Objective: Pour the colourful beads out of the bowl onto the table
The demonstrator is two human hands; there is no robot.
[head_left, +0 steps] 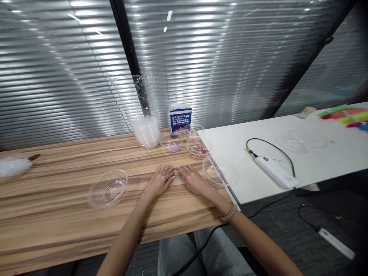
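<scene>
Your left hand [161, 181] and right hand [194, 181] lay palms down on the wood-grain table [57, 214], slightly apart, fingers outstretched, with the clear bowl [187, 148] of small multicoloured pieces just beyond the right and a clear dish [98, 188] left of both.

The clear bowls [112, 188] look glossy plastic, the tabletop [57, 222] smooth wood
</scene>
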